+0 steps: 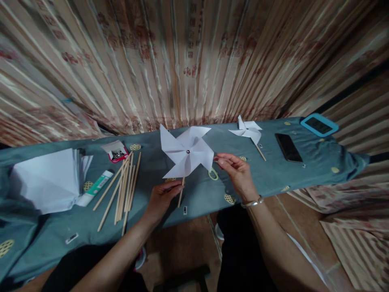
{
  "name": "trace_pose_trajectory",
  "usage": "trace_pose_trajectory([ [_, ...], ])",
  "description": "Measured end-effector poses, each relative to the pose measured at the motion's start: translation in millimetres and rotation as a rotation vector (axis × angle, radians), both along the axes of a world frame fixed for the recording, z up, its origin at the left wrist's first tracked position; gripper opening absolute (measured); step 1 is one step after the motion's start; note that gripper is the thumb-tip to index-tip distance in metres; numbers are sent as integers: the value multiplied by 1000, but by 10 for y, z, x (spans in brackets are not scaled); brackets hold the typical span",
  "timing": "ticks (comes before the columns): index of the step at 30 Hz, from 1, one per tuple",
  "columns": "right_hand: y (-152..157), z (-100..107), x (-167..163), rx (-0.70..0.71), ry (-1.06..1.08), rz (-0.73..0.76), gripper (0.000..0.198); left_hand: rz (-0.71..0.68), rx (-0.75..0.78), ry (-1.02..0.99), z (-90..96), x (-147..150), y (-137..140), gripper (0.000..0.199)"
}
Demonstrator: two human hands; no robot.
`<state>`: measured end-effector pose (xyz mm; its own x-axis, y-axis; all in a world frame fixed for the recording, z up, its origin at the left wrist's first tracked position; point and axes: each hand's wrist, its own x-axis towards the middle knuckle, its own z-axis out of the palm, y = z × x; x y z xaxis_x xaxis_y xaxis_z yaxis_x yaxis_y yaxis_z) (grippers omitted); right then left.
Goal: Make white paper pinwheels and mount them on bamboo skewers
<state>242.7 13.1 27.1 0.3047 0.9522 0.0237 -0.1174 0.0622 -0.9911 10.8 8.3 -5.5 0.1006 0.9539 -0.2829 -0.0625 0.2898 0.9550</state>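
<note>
A white paper pinwheel (188, 151) with a silver pin at its centre is held upright over the table. My left hand (162, 198) pinches its wooden stick below the blades. At the right edge of a blade, my right hand (234, 168) has thumb and forefinger closed together, their tips against the paper. Behind that blade shows a yellow-green loop (213, 174), perhaps a scissors handle; the rest of it is hidden. Further back to the right lies a second white pinwheel (247, 130) on its stick.
Wooden sticks (124, 186), a glue stick (95, 187), a small box of metal pins (117, 152) and a paper stack (48, 178) lie left on the cloth-covered table (194, 207). A phone (288, 147) and a blue-framed device (319, 124) are at right. A curtain (170, 61) hangs behind.
</note>
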Motion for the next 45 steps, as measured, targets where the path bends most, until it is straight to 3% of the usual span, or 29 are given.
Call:
trace_pose_trajectory([
  [11, -4, -4, -190, -104, -36, 84, 32, 4, -26, -25, -3, 2, -8, 25],
  [19, -78, -4, -335, -148, -55, 237, 39, -2, -8, -7, 2, -5, -22, 24],
  [38, -117, -125, -653, -136, -5, 460, 26, -84, 26, -60, 11, 1, -39, 22],
  [45, -170, 27, -449, -150, -122, 697, 28, -22, -10, -41, 4, -20, -40, 25],
])
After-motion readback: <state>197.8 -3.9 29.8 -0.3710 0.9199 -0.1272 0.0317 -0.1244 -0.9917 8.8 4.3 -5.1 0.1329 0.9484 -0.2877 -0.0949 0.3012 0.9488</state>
